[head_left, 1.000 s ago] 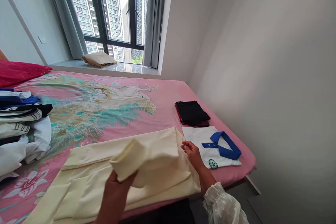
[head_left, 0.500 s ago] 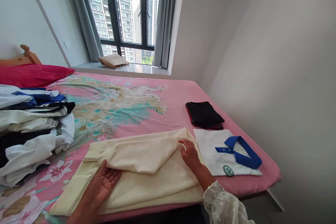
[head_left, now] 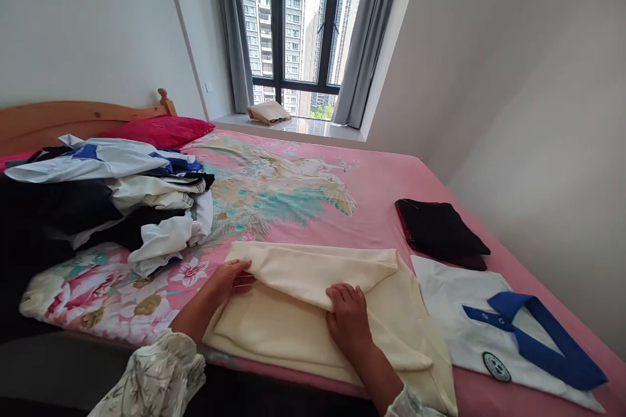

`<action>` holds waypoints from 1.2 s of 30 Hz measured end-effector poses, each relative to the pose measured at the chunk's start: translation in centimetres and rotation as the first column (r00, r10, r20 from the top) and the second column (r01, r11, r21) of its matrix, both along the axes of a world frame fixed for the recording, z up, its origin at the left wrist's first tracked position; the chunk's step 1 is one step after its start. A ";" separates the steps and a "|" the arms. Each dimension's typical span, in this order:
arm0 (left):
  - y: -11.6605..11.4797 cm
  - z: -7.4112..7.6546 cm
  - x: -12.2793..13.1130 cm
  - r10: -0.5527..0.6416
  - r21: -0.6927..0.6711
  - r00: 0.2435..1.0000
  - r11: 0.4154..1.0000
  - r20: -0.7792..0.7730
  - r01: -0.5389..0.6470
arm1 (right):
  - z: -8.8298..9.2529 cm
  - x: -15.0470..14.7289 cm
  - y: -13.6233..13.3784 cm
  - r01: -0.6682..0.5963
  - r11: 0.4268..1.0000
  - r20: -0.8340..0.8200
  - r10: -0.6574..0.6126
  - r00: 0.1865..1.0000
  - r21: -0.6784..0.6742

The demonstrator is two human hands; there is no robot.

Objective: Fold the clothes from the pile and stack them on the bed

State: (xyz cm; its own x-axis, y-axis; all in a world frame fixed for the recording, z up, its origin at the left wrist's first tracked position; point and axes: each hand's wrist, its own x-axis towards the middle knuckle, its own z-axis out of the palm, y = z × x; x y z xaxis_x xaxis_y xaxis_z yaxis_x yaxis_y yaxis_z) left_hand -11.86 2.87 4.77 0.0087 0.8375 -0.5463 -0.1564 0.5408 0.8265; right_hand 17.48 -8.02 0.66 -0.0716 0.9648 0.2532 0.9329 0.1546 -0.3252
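Observation:
A cream sweater [head_left: 288, 329] lies flat near the bed's front edge, its far side folded over in a band toward me. My left hand [head_left: 235, 279] is closed on the left end of this folded band, its fingertips partly hidden by the cloth. The fingers of my right hand [head_left: 348, 314] are curled over the band's near edge and grip it. To the right of the sweater, a white polo shirt [head_left: 450, 303] with a blue collar lies folded, a round green badge on its front.
A folded black garment [head_left: 443, 228] with some red lies beyond the polo shirt. At the left is a loose heap of clothes [head_left: 147, 189], with a red pillow [head_left: 169, 131] behind it. The flowered pink bedsheet [head_left: 376, 176] covers the bed. A wall [head_left: 528, 111] runs along the right.
The view has swung left. My left hand has gone from lying open on the sweater to gripping its folded left end. My right hand has moved from the far-right corner to the band's near edge.

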 end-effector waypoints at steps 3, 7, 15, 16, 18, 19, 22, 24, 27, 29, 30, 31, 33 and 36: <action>0.1 -0.1 -1.2 -0.115 -0.003 0.982 0.993 -0.147 0.116 | 0.1 -0.1 0.0 0.029 0.999 -0.006 -0.029 1.000 0.014; 0.2 -0.6 -1.7 -0.180 0.083 0.917 0.971 -0.356 0.223 | -0.2 -0.4 -0.4 0.033 0.999 -0.021 -0.033 0.999 0.027; -1.0 -0.8 -1.4 -0.009 0.245 0.582 0.902 -0.813 0.356 | -1.1 -0.7 -0.5 0.091 0.995 -0.035 -0.090 0.995 0.051; -1.4 -0.6 -1.2 0.032 0.267 0.536 0.891 -0.843 0.367 | -1.2 -0.7 -0.5 0.097 0.994 -0.041 -0.095 0.995 0.054; -2.4 -0.1 -1.0 0.081 0.287 0.458 0.870 -0.885 0.402 | -1.1 -0.9 -0.5 0.108 0.993 -0.047 -0.105 0.993 0.054; -2.8 0.1 -1.0 0.078 0.270 0.417 0.864 -0.906 0.425 | -1.1 -0.9 -0.4 0.114 0.992 -0.047 -0.111 0.993 0.052; -4.1 0.4 -1.5 -0.012 0.123 0.280 0.880 -0.960 0.459 | -1.1 -1.1 -0.5 0.129 0.991 -0.031 -0.128 0.991 0.046; -4.6 0.3 -2.0 -0.091 0.010 0.204 0.894 -0.975 0.448 | -1.1 -1.3 -0.7 0.141 0.989 -0.019 -0.141 0.990 0.050; -5.0 0.0 -2.6 -0.166 -0.090 0.144 0.900 -0.976 0.427 | -1.1 -1.6 -1.1 0.145 0.987 0.000 -0.145 0.989 0.070; -4.9 -0.2 -2.6 -0.192 -0.120 0.129 0.896 -0.973 0.427 | -1.3 -1.7 -1.3 0.138 0.984 0.029 -0.142 0.989 0.110; -4.8 -0.3 -2.6 -0.199 -0.126 0.128 0.893 -0.972 0.432 | -1.4 -1.6 -1.5 0.140 0.980 0.046 -0.148 0.988 0.138; -4.8 -0.3 -2.5 -0.203 -0.126 0.130 0.888 -0.971 0.442 | -1.5 -1.6 -1.6 0.147 0.975 0.062 -0.159 0.985 0.167; -4.6 -0.4 -2.3 -0.200 -0.114 0.136 0.874 -0.970 0.472 | -1.9 -1.3 -2.0 0.161 0.965 0.084 -0.182 0.980 0.208; -4.4 -0.2 -2.2 -0.183 -0.084 0.144 0.854 -0.973 0.513 | -2.6 -0.8 -2.6 0.178 0.958 0.093 -0.203 0.975 0.226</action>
